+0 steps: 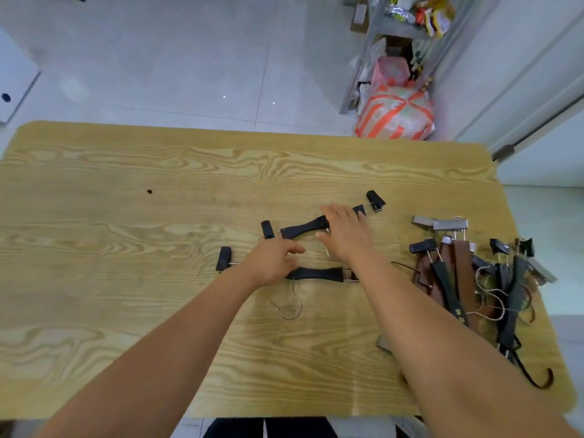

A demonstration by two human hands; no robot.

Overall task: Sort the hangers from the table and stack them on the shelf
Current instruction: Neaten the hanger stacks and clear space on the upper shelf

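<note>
Tabletop (126, 248): pale wood grain, carrying all the hangers; the hanger pile (458, 270) lies at its right end and serves as the landmark.
Shelf (401, 30): a grey metal rack on the floor, well beyond the pile and off the tabletop, with bags in and beside it.
Hanger pile: brown and black clip hangers tangled together, their hooks and clips crossing.
Far black hanger (303, 230): left of the pile, apart from it, lying flat.
Near black hanger (316, 274): left of the pile too, just nearer the person than the far one, its wire hook pointing toward the person.
Right hand (344, 235): fingers laid across the far black hanger, thumb out on the near side — whether they close under the bar cannot be told.
Left hand (271, 260): farther left of the pile, fingers curled over the left end of the near black hanger, apparently gripping it.
Step in hand: likely bringing the two black hangers together as one matched set.
Doing it well: line up bars and hooks before lifting, hold both by the bars, and keep the hooks away from the pile — they would snag.
Writing: pale marks on one brown hanger in the pile, too small to read.
</note>
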